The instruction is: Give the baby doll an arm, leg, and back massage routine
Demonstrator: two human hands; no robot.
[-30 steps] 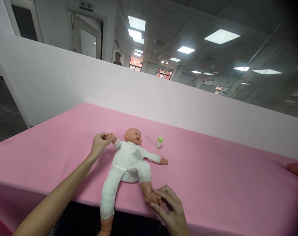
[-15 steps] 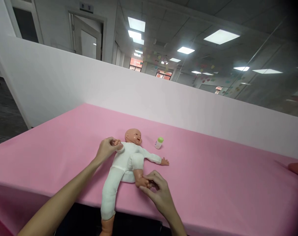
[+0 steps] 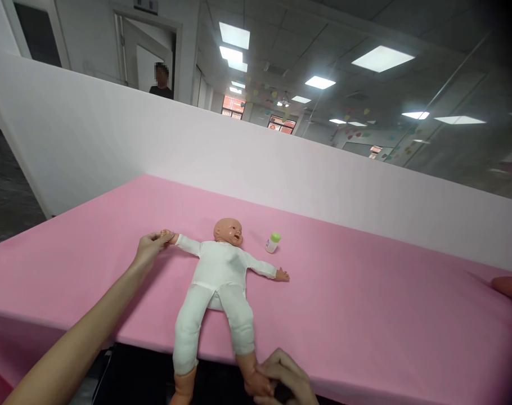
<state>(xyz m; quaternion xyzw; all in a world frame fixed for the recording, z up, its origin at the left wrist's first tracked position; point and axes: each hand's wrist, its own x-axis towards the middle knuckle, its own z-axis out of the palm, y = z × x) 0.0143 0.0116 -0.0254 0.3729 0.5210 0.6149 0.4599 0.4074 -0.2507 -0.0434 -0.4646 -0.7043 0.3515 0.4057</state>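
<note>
A baby doll in a white suit lies face up on the pink table, its legs hanging over the front edge. My left hand is closed on the doll's hand at the left, with that arm stretched outward. At the front edge, my right hand grips the doll's foot on the right side; its lower part is cut off by the frame. The doll's other arm lies stretched to the right, and its other foot hangs free.
A small bottle with a green cap stands right of the doll's head. An orange-brown object lies at the far right edge. A white partition runs behind the table. Beyond it, a person is in the doorway.
My left hand has moved outward, straightening the doll's arm. My right hand has moved down with the foot, so the bent leg is now extended. A person has appeared in the doorway.
</note>
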